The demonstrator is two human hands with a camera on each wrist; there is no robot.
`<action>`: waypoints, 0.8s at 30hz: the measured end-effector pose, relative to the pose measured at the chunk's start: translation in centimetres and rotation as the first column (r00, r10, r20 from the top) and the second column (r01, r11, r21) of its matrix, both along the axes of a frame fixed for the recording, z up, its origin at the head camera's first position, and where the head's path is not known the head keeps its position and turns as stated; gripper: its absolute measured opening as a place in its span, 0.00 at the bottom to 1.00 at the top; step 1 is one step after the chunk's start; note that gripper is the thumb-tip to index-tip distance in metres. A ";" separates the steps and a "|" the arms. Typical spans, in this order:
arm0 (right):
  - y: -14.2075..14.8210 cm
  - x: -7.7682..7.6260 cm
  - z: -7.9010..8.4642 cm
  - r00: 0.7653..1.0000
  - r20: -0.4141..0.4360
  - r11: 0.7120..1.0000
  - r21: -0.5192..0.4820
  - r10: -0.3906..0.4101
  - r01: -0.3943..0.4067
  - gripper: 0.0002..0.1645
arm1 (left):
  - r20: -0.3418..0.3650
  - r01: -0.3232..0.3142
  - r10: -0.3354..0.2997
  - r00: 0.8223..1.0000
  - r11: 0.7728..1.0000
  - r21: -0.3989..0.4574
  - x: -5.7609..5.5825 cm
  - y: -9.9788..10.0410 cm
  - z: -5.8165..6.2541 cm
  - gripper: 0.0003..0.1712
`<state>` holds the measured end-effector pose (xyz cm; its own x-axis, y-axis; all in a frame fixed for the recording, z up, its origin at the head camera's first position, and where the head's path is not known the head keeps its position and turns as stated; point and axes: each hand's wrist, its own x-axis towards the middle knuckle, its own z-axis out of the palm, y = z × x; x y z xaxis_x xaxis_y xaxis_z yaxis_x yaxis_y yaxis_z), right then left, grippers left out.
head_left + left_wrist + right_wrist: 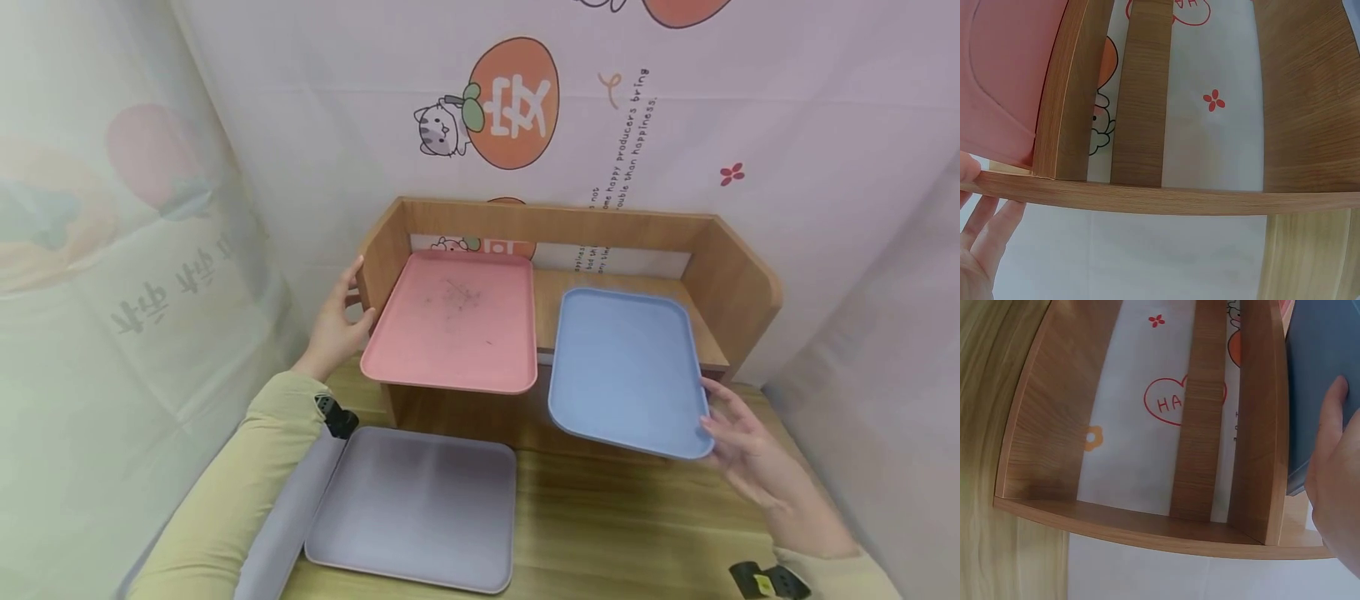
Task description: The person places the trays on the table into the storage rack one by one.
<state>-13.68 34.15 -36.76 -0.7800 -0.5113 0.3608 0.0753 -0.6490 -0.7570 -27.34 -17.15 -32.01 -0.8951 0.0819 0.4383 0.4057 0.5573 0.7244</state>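
Here, a printed curtain (322, 142) hangs behind the wooden shelf (555, 223), which stands on a wood-grain table (630, 525). On the table, in front of the shelf's left part, lies a grey tray (420, 508). A pink tray (457, 333) sits at the left of the shelf's top, jutting past its front edge. The blue tray (630, 371) is at the shelf's right, tilted, partly over the top and partly beyond the front; whether it touches the shelf I cannot tell. The right hand (750, 454) grips that tray's right edge, while the left hand (335, 329) pinches the shelf's left side. The step in hand looks like shifting the blue tray at the shelf; I judge the next move calls for levelling it, with the left hand steadying the shelf.
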 end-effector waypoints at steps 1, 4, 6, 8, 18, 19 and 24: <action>0.0 0.0 0.0 1.000 0.006 1.000 -0.003 0.001 -0.001 0.34 | 0.000 0.003 -0.003 1.000 1.000 0.001 0.0 0.1 0.0 0.46; 0.1 0.1 0.0 1.000 0.030 1.000 0.005 -0.009 0.009 0.33 | 0.006 0.011 -0.011 1.000 1.000 0.006 0.0 0.2 0.0 0.46; 0.1 0.1 0.2 0.998 0.053 1.000 0.014 -0.017 0.017 0.33 | 0.010 0.006 -0.006 1.000 1.000 0.006 0.0 0.2 0.0 0.46; 0.1 -0.1 0.4 0.997 0.071 0.999 0.029 -0.034 0.032 0.32 | 0.009 0.005 -0.005 1.000 1.000 0.007 -0.1 0.1 0.0 0.46; 0.5 -1.7 1.2 0.982 0.152 0.991 0.095 -0.109 0.095 0.27 | 0.009 0.008 -0.008 1.000 1.000 0.000 -0.1 0.0 0.2 0.46; 0.5 -1.9 1.2 0.979 0.165 0.990 0.099 -0.117 0.101 0.26 | 0.009 0.007 -0.007 1.000 1.000 0.000 -0.1 0.0 0.2 0.46; 0.8 -2.9 1.5 0.962 0.210 0.981 0.125 -0.172 0.149 0.24 | 0.010 0.005 -0.005 1.000 1.000 0.000 -0.1 0.1 0.1 0.46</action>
<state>-16.54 34.91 -35.30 -0.9087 -0.3991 0.1222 0.1484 -0.5825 -0.7991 -27.40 -17.04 -31.90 -0.8988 0.0862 0.4297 0.4015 0.5553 0.7283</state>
